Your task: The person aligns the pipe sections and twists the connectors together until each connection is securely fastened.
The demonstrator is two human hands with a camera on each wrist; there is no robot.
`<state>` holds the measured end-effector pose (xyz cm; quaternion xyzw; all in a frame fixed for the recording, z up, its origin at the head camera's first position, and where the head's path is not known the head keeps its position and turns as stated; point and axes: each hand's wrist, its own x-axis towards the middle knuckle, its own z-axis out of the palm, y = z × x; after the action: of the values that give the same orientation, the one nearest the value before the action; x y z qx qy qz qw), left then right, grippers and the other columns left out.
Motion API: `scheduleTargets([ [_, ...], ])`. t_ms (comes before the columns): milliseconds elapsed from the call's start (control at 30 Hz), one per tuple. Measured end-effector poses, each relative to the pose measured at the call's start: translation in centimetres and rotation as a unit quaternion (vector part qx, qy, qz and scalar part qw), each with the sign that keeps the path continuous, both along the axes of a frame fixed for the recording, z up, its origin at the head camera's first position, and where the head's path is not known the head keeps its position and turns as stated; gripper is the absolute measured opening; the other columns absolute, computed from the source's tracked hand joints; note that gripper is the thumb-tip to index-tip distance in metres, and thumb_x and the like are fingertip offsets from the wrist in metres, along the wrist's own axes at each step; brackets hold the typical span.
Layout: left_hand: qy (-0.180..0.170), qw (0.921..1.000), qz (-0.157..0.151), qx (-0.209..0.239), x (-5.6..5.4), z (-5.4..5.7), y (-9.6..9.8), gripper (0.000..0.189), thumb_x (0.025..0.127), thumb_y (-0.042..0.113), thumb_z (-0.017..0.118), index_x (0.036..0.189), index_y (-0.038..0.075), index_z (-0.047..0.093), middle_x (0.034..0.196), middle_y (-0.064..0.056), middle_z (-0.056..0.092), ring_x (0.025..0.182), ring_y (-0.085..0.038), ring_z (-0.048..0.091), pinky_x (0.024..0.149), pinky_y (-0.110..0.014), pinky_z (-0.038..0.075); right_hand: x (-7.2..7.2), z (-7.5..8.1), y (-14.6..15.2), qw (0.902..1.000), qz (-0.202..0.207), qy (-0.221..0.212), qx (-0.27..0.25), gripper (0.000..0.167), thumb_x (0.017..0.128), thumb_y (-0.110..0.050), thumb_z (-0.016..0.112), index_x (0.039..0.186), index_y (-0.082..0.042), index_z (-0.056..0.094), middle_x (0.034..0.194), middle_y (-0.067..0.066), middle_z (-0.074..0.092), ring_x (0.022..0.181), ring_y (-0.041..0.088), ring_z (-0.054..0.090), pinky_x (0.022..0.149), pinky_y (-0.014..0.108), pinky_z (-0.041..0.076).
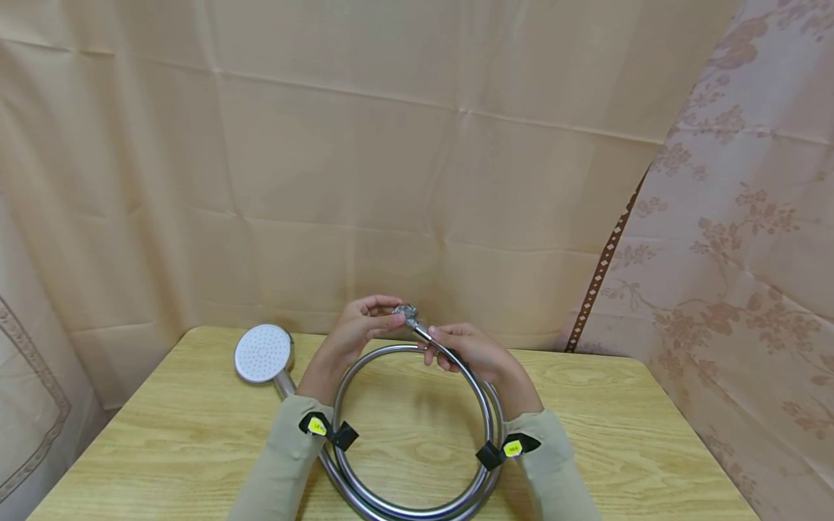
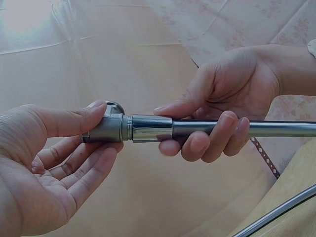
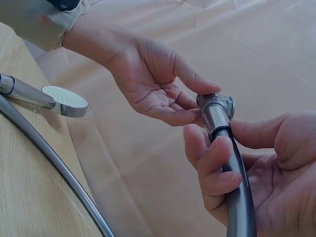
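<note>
Between thumb and fingers, my left hand [image 2: 54, 158] pinches a small chrome angle valve-like fitting [image 2: 109, 127]. My right hand [image 2: 227, 98] grips the shower hose [image 2: 197, 127] just behind its chrome end nut [image 2: 152, 128]. The nut sits in line with the fitting, and a narrow threaded band shows between them. In the head view both hands are raised near the table's far edge. From there the hose coils in loops down onto the table. A shower head [image 1: 263, 353] with a white round face lies left of my left hand, its handle partly behind my sleeve.
The wooden table [image 1: 586, 420] lies below the hands. A beige curtain [image 1: 391, 181] hangs right behind its far edge, and a floral cloth [image 1: 736, 289] hangs at the right. Hose loops [image 1: 417, 512] spread between the forearms toward the near edge.
</note>
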<state>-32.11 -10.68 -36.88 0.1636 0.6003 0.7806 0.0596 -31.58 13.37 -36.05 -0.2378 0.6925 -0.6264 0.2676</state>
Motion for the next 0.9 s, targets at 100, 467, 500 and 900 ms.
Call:
scheduleTargets([
  [100,0.003,1.0,-0.001,-0.005,0.04,-0.01,-0.11,0.023,0.092,-0.006,0.067,0.112,0.003,0.067,0.094,0.005,0.074,0.091,-0.01,0.069,0.093,-0.035,0.059,0.03,0.07,-0.01,1.0,-0.009,-0.002,0.004,0.033,0.111,-0.022,0.041,0.105,-0.003,0.068,0.083,-0.003,0.073,0.058,0.004,0.052,0.051,0.016,0.039],
  [467,-0.002,1.0,0.001,-0.007,0.04,-0.01,-0.2,0.023,0.092,-0.006,0.066,0.113,0.002,0.066,0.094,0.005,0.073,0.091,-0.011,0.069,0.094,-0.037,0.058,0.37,0.43,-0.11,0.9986,-0.036,0.031,0.023,0.031,0.105,-0.016,0.056,0.13,0.003,0.056,0.09,0.0,0.073,0.062,0.007,0.056,0.053,0.019,0.041],
  [500,-0.003,1.0,0.001,-0.006,0.05,0.0,-0.19,0.023,0.092,-0.006,0.066,0.113,0.002,0.067,0.094,0.005,0.073,0.091,-0.011,0.069,0.093,-0.036,0.058,0.39,0.42,-0.12,0.9983,-0.037,0.036,0.025,0.032,0.104,-0.015,0.058,0.13,0.004,0.056,0.089,0.0,0.073,0.062,0.006,0.056,0.053,0.019,0.041],
  [900,-0.004,1.0,-0.004,-0.006,0.02,-0.03,-0.11,0.026,0.092,-0.006,0.066,0.118,-0.004,0.064,0.095,0.004,0.074,0.092,-0.011,0.07,0.098,-0.04,0.058,0.45,0.29,-0.15,0.9984,-0.038,0.036,0.023,0.021,0.104,-0.015,0.056,0.118,0.001,0.06,0.087,0.0,0.07,0.061,0.006,0.054,0.052,0.018,0.04],
])
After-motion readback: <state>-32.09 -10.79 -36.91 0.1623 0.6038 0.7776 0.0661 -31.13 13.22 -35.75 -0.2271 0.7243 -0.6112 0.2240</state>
